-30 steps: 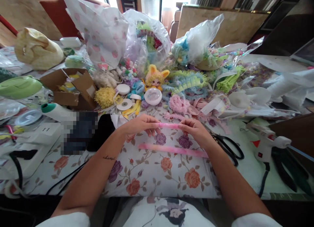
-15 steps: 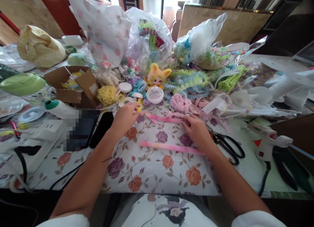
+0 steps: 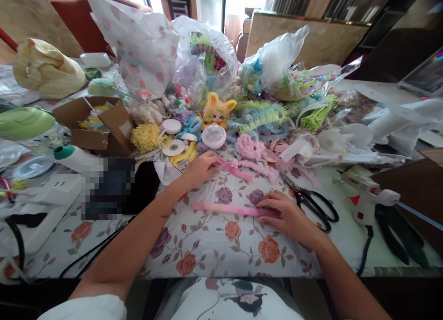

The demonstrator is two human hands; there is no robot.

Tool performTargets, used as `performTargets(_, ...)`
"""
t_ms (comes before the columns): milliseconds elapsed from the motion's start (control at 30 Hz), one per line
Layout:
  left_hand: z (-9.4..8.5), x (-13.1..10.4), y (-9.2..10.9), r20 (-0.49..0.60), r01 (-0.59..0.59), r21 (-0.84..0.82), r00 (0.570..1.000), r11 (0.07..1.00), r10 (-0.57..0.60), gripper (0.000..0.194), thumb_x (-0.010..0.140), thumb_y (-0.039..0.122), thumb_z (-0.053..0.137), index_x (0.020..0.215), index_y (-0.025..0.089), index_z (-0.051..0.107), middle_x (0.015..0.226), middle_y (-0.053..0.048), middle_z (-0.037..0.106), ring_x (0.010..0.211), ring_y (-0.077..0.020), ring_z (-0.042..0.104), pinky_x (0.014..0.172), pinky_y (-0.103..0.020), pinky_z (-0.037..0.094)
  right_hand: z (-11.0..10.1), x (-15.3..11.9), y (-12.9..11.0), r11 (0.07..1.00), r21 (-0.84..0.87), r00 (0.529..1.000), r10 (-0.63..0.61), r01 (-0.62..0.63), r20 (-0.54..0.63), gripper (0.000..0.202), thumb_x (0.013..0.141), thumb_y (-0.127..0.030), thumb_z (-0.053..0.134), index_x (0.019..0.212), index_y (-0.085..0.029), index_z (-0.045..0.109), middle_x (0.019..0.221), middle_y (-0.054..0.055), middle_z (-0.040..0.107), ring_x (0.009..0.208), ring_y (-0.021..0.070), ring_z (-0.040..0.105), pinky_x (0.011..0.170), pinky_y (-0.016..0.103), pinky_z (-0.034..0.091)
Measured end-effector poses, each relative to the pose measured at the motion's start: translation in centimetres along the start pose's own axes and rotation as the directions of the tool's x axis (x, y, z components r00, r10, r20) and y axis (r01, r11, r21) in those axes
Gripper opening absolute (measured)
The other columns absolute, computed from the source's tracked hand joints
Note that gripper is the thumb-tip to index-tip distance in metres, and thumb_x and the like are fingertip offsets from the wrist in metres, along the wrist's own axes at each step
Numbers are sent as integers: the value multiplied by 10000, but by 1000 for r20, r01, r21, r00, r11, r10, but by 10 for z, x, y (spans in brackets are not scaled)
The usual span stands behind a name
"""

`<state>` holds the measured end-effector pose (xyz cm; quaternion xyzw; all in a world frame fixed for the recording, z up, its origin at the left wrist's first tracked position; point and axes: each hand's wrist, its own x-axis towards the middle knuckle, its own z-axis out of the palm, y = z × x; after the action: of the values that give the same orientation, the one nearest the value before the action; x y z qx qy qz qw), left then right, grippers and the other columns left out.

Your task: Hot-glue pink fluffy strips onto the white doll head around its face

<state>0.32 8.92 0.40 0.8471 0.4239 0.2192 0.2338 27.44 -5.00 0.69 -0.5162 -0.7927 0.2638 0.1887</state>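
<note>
My left hand point(image 3: 205, 167) is closed in a pinch on one end of a pink fuzzy strip point(image 3: 238, 171), which trails to the right across the cloth. Nearer to me a second pink fuzzy strip point(image 3: 224, 208), tinged with yellow at its left, lies flat. My right hand point(image 3: 282, 214) is over that strip's right end, its thumb and fingers apart on either side. Black-handled scissors point(image 3: 311, 202) lie just right of this hand. Beyond the left hand sits a yellow-eared doll point(image 3: 216, 112) behind a clear round container point(image 3: 213, 136).
A floral cloth point(image 3: 214, 239) covers the table. Yarn and trims, with a pink fluffy bundle point(image 3: 249, 147), pile up behind. A hot glue gun point(image 3: 367, 200) stands at right. At left are a phone point(image 3: 143, 186), a power strip point(image 3: 51, 204) and a cardboard box point(image 3: 90, 137).
My left hand has moved right with the far strip, whose right end is now free. My right hand has let go of it and come down to the nearer strip.
</note>
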Motion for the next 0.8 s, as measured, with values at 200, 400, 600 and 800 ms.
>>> performTargets(200,-28,-45,13,161,87,-88,984,992,-73,216,841,401,587,868,195,646,859,-26,638,706,-153,544,655,-272,436,-8,-8,17,998,-49,999,41,-42,-14,71,827,-252,670,887,-214,673,930,61,627,901,226,581,808,359,472)
performTargets(400,-20,-84,6,391,-17,-36,920,999,30,147,856,286,583,778,192,665,855,-33,658,824,-175,598,814,-309,410,-2,2,22,999,-34,999,-13,12,-38,102,859,-194,602,768,-199,649,826,50,626,808,205,584,748,343,465)
performTargets(600,-19,-56,-3,229,-8,129,973,992,-22,212,868,210,466,800,183,665,886,-68,629,846,-202,572,746,-318,454,1,36,29,965,-255,982,-100,57,-158,159,876,-165,549,773,-182,668,806,75,621,814,233,549,730,351,454)
performTargets(800,-19,-30,-13,121,3,228,992,974,-31,206,833,180,474,766,170,668,862,-87,628,876,-239,572,801,-375,455,-6,56,36,912,-406,981,-120,49,-152,204,870,-145,517,782,-166,700,828,94,637,844,246,565,768,361,453)
